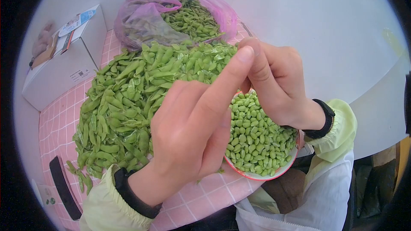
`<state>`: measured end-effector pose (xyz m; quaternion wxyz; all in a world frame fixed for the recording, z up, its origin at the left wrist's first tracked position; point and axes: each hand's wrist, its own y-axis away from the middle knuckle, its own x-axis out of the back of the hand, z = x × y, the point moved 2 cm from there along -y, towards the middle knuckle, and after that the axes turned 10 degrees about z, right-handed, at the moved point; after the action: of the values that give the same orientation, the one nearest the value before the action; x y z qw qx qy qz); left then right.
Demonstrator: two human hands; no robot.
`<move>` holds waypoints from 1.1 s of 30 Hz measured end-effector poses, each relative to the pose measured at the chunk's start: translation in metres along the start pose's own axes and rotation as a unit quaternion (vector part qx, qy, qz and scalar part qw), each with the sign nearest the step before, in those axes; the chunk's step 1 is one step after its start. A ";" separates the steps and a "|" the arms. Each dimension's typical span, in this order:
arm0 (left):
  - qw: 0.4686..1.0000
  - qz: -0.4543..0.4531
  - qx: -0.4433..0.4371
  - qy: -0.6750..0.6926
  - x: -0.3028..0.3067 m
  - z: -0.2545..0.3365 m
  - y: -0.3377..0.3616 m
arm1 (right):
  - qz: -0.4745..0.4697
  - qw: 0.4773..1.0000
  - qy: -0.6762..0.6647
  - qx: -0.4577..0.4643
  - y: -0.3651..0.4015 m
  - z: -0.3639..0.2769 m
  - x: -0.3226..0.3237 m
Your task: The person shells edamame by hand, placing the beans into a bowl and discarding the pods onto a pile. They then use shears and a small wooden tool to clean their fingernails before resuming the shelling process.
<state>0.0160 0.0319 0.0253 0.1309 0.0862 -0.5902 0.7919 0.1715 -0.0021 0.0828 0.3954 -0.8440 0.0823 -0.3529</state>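
Note:
My left hand [192, 124] is raised over the table, its index finger stretched up to meet the fingertips of my right hand [274, 81]. The fingers of both hands are pressed together; anything between them is hidden. Under my right hand stands a red-rimmed bowl [262, 179] full of shelled green beans [257, 145]. A large heap of green pods [124, 102] spreads behind and to the left of my left hand. Behind the heap lies an open pink plastic bag [145, 17] with more pods inside.
A white box [68, 68] with small items on top stands at the left. A black strip-shaped object [65, 188] lies at the near left edge, beside a few loose pods [81, 177]. A pink checked cloth [214, 196] covers the table. A white wall [317, 25] is behind.

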 end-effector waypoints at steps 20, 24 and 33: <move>1.000 -0.021 0.010 0.000 -0.002 0.001 -0.001 | -0.005 0.987 0.136 0.086 0.001 -0.004 0.011; 0.999 -0.026 0.009 0.018 -0.003 0.000 0.000 | -0.015 0.983 0.155 0.098 0.002 -0.005 0.014; 0.980 -0.061 0.063 0.178 -0.009 -0.001 0.000 | 0.006 0.983 0.149 0.103 0.005 -0.009 0.014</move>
<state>0.0244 0.0319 0.0224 0.2762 -0.0126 -0.4998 0.8208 0.1768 -0.0166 0.0906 0.4659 -0.7359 0.1088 -0.4791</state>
